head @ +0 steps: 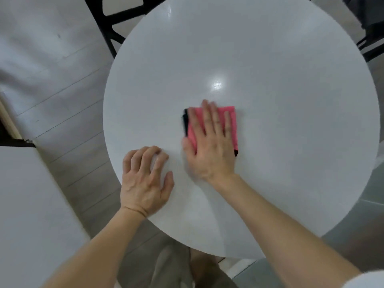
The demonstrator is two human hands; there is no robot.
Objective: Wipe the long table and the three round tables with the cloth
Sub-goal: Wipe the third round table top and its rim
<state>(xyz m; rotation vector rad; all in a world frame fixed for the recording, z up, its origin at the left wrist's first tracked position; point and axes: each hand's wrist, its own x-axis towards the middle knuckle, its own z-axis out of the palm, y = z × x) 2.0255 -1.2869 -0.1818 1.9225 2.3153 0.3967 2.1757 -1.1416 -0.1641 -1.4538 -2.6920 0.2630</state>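
A white round table (280, 69) fills the middle of the view. A folded pink cloth (231, 123) with a black edge lies flat on it, a little below the centre. My right hand (209, 146) presses down on the cloth with straight, spread fingers and covers most of it. My left hand (145, 179) rests on the table near its left rim, fingers bent with the tips on the surface, holding nothing. Motion blur smears the right hand.
A black chair frame (112, 23) stands behind the table at the top left, and another dark chair (372, 38) at the top right. A white flat surface (27, 204) lies at the lower left. Pale plank floor (62, 100) runs between them.
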